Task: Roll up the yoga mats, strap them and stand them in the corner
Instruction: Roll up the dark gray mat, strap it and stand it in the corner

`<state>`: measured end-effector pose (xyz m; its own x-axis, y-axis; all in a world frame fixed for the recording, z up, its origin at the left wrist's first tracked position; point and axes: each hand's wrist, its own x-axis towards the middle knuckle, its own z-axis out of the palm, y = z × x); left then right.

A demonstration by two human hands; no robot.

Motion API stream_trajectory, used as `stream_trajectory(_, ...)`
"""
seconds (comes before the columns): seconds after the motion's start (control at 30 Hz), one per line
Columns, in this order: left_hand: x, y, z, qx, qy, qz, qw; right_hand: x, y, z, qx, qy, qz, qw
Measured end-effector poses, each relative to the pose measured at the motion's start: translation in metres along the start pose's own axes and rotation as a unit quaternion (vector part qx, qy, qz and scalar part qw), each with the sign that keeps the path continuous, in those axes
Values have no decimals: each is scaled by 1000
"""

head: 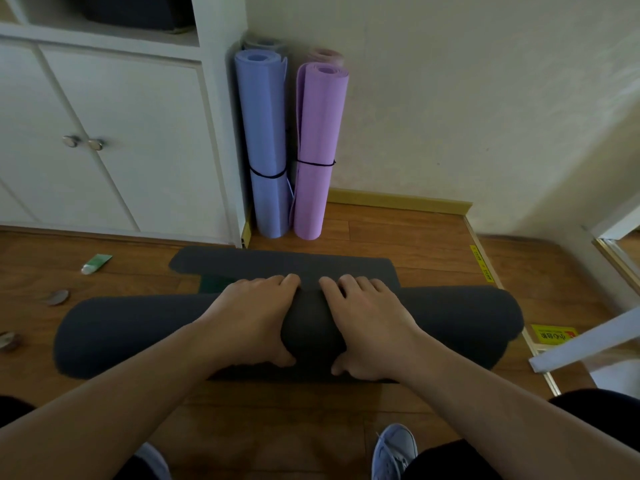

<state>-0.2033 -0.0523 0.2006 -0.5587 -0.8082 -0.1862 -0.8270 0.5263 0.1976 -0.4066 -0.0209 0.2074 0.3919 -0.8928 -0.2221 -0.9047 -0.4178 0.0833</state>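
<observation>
- Centrally, a dark grey yoga mat (138, 330) is lying on the wooden floor (277, 410), mostly rolled, its flat end (284, 263) reaching toward the corner.
- It is being gripped at mid-roll by the left hand (254, 313) and right hand (369, 318), fingers over the top, thumbs at the near side.
- Behind, a blue mat (265, 140) and purple mat (320, 147) are being kept upright, strapped, beside a white cabinet (121, 133).

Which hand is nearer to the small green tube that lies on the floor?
The left hand. It grips the dark mat roll, with the green tube up and to its left. The right hand grips the roll farther right.
</observation>
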Motion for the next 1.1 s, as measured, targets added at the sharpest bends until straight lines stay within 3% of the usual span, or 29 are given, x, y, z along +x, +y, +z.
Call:
stream_trajectory(0.17,-6,-2,7,22,9,11,1000,2,6,0,43,38,-21,998)
stream_trajectory(0.33,-1,5,17,71,34,20,997,1,9,-1,67,18,-24,997)
stream_trajectory(0.57,-2,0,2,5,-2,1,1000,-4,1,0,-21,16,-24,999)
stream_trajectory(0.77,-5,7,9,29,11,24,999,-2,5,-2,20,41,-36,998)
stream_trajectory(0.93,-3,12,21,50,32,35,998,-1,4,-4,48,12,-40,998)
stream_trajectory(1.1,-1,1,10,34,19,23,999,-6,0,-4,-6,24,-29,999)
